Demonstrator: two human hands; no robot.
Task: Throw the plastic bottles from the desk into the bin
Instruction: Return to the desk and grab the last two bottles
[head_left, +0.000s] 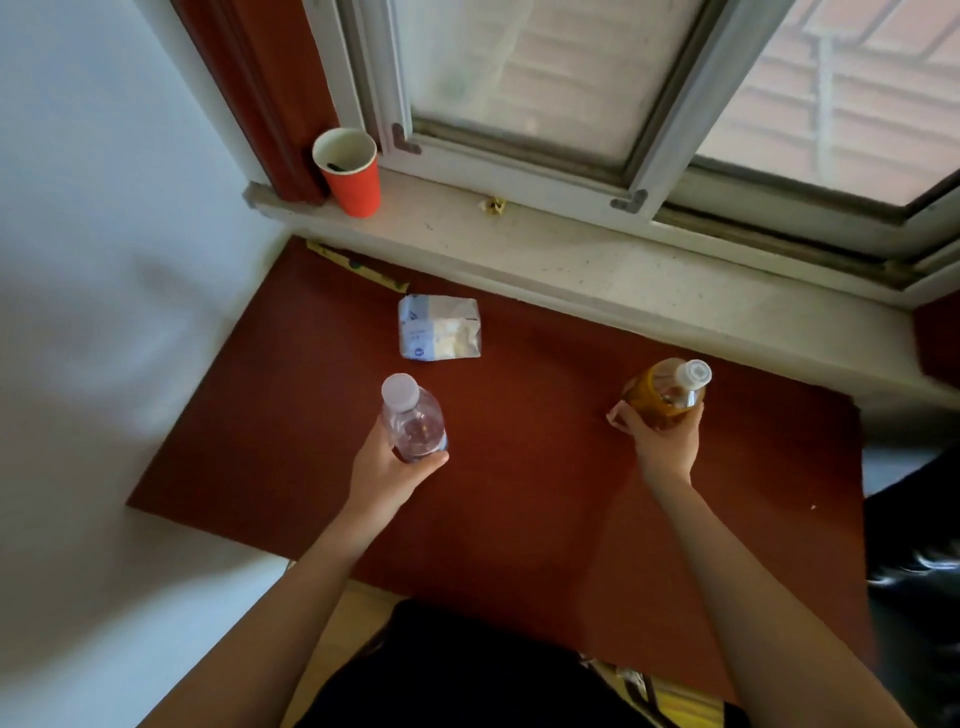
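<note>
While we lean over the worktop (519, 493), left hand (387, 470) fingers wrap the clear bottle (413, 421), right hand (662, 447) fingers grip the amber bottle (665, 395).

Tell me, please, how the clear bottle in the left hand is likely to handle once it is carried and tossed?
The clear bottle looks empty or nearly so, hence probably light. Its thin ribbed plastic may dent under the left hand. Being round and capped, it would likely roll if laid on the desk.

Packet (439, 334) on desk (519, 519) behind two bottles; cup (349, 171) on sill (571, 260) behind.
</note>
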